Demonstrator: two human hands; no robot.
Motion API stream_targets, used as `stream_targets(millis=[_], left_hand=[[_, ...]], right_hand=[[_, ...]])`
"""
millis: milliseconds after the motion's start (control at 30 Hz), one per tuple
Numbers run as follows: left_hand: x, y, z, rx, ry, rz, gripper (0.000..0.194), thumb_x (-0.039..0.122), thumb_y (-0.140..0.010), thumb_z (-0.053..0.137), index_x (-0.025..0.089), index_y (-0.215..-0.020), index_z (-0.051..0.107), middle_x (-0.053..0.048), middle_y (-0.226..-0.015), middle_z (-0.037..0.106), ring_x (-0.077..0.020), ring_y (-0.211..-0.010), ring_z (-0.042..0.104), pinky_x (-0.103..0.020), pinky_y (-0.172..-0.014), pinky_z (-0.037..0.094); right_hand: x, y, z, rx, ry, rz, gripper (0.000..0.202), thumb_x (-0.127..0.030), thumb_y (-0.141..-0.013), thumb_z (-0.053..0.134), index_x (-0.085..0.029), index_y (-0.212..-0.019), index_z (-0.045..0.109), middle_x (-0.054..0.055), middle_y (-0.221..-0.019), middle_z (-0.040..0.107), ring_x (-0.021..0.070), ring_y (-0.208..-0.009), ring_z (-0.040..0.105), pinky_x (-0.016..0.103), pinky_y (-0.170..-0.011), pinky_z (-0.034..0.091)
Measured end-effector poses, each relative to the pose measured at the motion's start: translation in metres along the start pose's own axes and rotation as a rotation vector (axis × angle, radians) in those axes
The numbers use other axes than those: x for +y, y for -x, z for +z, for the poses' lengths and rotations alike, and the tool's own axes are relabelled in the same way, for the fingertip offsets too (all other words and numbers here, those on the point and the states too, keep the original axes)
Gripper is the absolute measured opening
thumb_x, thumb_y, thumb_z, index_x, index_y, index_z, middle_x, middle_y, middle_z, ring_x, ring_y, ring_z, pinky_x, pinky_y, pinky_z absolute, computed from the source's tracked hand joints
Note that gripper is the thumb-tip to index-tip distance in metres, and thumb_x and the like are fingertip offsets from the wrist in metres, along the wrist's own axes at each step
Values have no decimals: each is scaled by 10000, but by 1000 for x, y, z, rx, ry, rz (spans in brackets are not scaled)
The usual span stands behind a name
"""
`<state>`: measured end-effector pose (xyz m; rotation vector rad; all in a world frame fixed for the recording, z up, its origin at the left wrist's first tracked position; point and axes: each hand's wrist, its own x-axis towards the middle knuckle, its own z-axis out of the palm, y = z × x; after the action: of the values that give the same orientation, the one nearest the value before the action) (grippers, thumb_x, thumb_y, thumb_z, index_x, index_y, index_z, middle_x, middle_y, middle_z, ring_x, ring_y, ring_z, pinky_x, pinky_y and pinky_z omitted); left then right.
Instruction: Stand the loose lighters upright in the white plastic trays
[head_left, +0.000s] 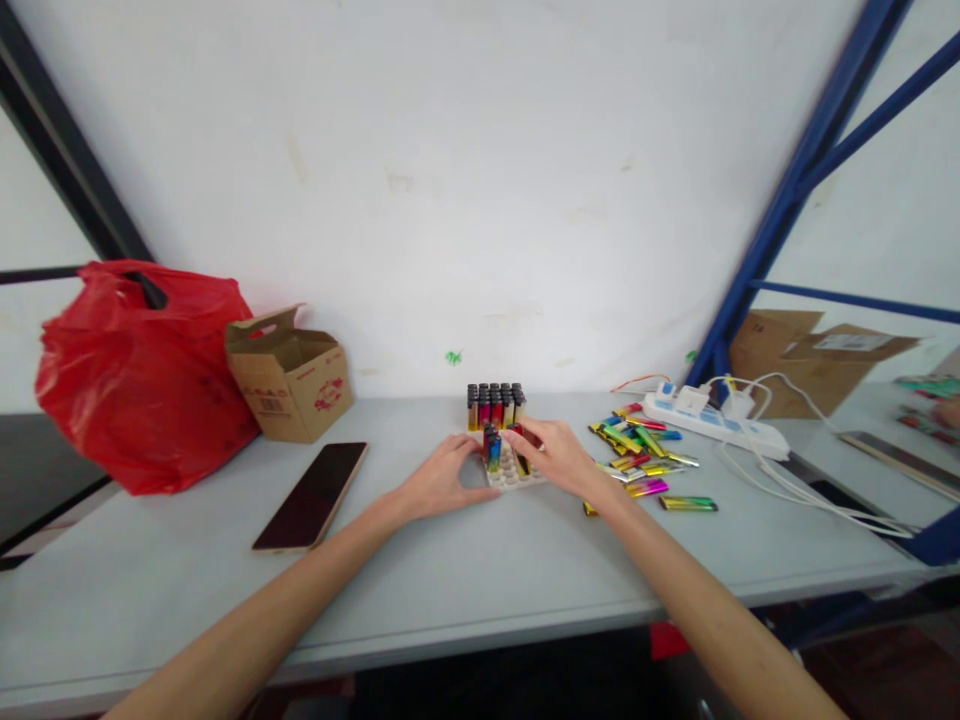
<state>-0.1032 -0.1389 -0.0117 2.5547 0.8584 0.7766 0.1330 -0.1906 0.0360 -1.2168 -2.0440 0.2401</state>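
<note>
My left hand (442,482) rests at the left side of a pale tray with round holes (506,478), thumb and fingers spread around its corner. Fingers of my right hand (556,455) are closed on a lighter (523,462), red and yellow, upright over the tray's right part. A blue lighter (493,452) stands in the tray's left part, with at least one other beside it. Behind the tray is a block of several upright lighters (496,408) with black tops. Part of the tray is hidden by my right hand.
Several loose colourful lighters (646,488) lie in a pile at the right, near a white power strip (750,436) with cables. On the left are a phone (311,498), an open cardboard box (311,390) and a red plastic bag (150,390). A blue metal frame (780,220) rises at right.
</note>
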Motion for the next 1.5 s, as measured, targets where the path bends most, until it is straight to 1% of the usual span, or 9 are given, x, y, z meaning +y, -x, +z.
stream_targets(millis=[167,400,667,767,900,1033,1167,1333,1500], left_hand=[[-2,-1,0,13,8,1,601,544,-766,857,202,-1221,664,-106,-1254,692,-340,-1187,651,-472,-1097,512],[-3,-1,-1,-3,-10,16,586,550,-779,854,219,-1223,661,-104,-1277,689,-329,-1206,642,-473,-1090,513],[-1,0,-2,-4,-5,28,577,533,-787,854,223,-1238,671,-105,-1283,696,-328,-1198,649,-465,-1078,516],[-1,-1,-3,-8,-7,32,572,531,-799,843,225,-1248,665,-99,-1288,692,-329,-1207,645,-461,-1085,515],[-2,-1,-4,-32,-14,9,626,566,-787,842,196,-1258,662,-128,-1317,676,-349,-1228,632,-486,-1105,505],[-2,-1,-6,-39,-28,-6,609,590,-791,820,189,-1225,672,-140,-1302,676,-356,-1211,639,-495,-1096,517],[-5,-1,-9,-71,-37,-9,614,568,-801,811,178,-1251,660,-151,-1331,658,-357,-1254,623,-504,-1138,494],[-9,0,-13,-109,-37,-5,607,507,-810,810,176,-1287,636,-156,-1374,626,-339,-1293,601,-500,-1172,469],[-8,0,-14,-127,-38,-1,581,487,-817,799,184,-1284,634,-148,-1374,625,-332,-1298,598,-484,-1176,467]], right_hand=[[5,2,1,-126,-114,23,359,-473,-1075,492,-192,-908,642,36,-806,738,167,-694,653,253,-657,439],[19,1,13,-245,0,-123,261,-375,-1094,486,-172,-1077,649,97,-996,760,212,-864,687,306,-794,497],[9,3,24,-225,364,-139,357,-487,-1077,506,-171,-1042,669,118,-1013,746,259,-940,699,363,-875,483],[10,2,16,-277,324,-133,426,-530,-1080,475,-184,-933,674,77,-928,742,221,-864,692,317,-821,473],[29,0,-16,-122,324,28,484,-425,-1144,282,-187,-993,676,74,-940,740,199,-898,690,296,-860,465],[62,5,-56,44,605,484,371,-382,-1108,396,-143,-1203,664,191,-1187,715,299,-1155,669,409,-995,463],[86,17,-80,-66,681,845,399,-402,-1020,575,-143,-1310,665,249,-1340,668,398,-1279,626,534,-1013,481],[92,18,-84,-199,626,882,239,-209,-900,688,-137,-1115,764,236,-1234,738,396,-1187,689,531,-979,506],[88,9,-74,-166,521,680,200,-232,-993,576,-155,-1098,727,171,-1138,773,268,-1120,723,357,-963,513]])
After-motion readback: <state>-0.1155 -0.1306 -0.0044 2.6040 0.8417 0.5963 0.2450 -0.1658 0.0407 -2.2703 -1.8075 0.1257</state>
